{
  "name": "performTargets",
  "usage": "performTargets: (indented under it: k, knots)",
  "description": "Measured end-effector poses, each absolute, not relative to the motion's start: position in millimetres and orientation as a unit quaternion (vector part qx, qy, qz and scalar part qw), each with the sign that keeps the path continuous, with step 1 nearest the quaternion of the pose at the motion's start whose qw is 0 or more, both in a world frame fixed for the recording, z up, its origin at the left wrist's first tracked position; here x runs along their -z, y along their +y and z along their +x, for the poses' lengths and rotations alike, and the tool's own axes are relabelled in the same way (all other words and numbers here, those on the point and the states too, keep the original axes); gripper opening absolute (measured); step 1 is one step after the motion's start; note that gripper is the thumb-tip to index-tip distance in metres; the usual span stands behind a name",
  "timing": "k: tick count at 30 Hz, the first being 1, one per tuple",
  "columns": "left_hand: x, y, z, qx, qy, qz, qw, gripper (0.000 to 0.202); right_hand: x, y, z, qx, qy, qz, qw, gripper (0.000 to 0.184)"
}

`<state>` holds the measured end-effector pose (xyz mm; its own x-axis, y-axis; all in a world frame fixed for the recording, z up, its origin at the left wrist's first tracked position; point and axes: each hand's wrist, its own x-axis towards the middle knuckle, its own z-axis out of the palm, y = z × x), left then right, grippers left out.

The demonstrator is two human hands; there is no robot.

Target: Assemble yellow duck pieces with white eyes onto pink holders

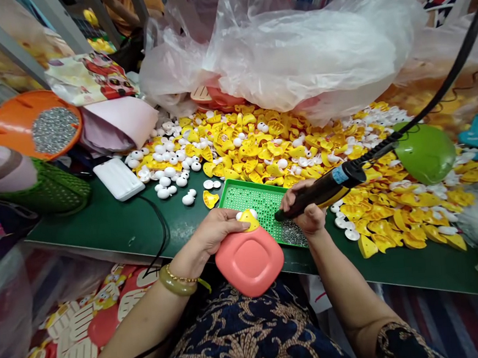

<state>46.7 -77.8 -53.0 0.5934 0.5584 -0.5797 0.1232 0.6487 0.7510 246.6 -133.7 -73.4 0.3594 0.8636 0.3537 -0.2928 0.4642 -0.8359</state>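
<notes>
My left hand (214,233) is closed around a salmon-pink plastic piece (249,262), with a small yellow and white part (248,218) pinched on top of it by the thumb. My right hand (307,209) grips a black powered screwdriver (326,190) whose tip points down at a green perforated tray (253,200). Small metal screws (293,234) lie in the tray's near right corner. The screwdriver's black cable (442,88) runs up to the right.
A heap of yellow plastic parts (269,143) and white round parts (168,173) covers the green table (114,222). An orange bowl of screws (48,128), a white box (118,178), a green dome (425,152) and big clear plastic bags (295,47) stand around.
</notes>
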Motion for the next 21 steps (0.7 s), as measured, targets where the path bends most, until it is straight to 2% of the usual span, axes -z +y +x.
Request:
performTargets:
  k: [21]
  knots:
    - [62, -73, 45, -0.146, 0.396, 0.386, 0.82, 0.027, 69, -134, 239, -0.381, -0.443, -0.37, 0.723, 0.048]
